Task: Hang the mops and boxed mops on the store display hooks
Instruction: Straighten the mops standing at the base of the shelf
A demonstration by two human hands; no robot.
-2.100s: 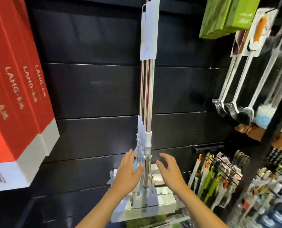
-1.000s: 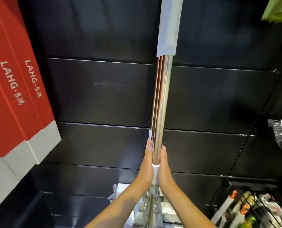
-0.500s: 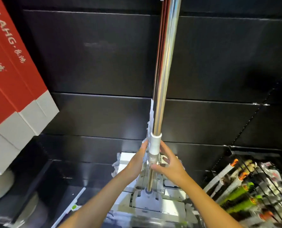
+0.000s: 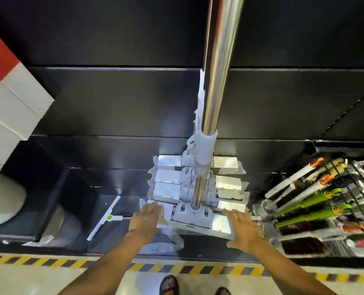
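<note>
Several flat mops hang together against the black slat wall, their shiny steel poles running up out of view; the hook is not visible. White mop heads in clear wrap stack one behind another at the bottom. The front mop head is nearest me. My left hand lies flat with spread fingers on its left end. At its right end my right hand is open too, fingers spread and touching the edge. Neither hand grips anything.
Red and white boxes hang at the left. A white squeegee lies on the black base shelf. Green and white brushes fill a wire rack at the right. Yellow-black floor tape runs below, with my sandalled feet.
My hands let go of the pole collar and dropped to the two ends of the front mop head. The camera tilted down, bringing the floor into view.
</note>
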